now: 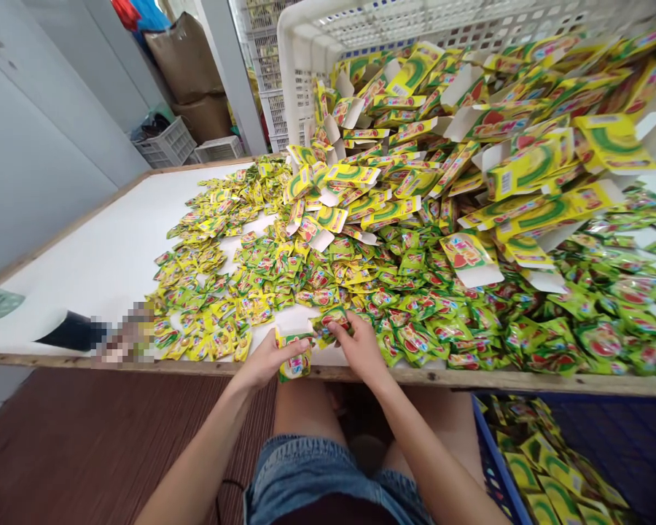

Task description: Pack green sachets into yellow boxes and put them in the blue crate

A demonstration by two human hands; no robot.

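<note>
My left hand [267, 359] is closed around a small green-and-yellow carton box [294, 355] at the table's near edge, its open flap upward. My right hand [356, 343] pinches a few small green sachets [332, 321] just right of the box mouth. A wide heap of the same sachets [415, 292] covers the white table [103, 248] in front of both hands. Behind it lies a pile of flat, unfolded cartons [470, 146].
A white plastic crate [306, 51] stands at the back, cartons spilling from it. A blue crate [623, 452] with filled boxes sits low at the right, beside my knees. A dark object [71, 332] lies at the left edge. Crates and cardboard boxes [189, 58] stand by the far wall.
</note>
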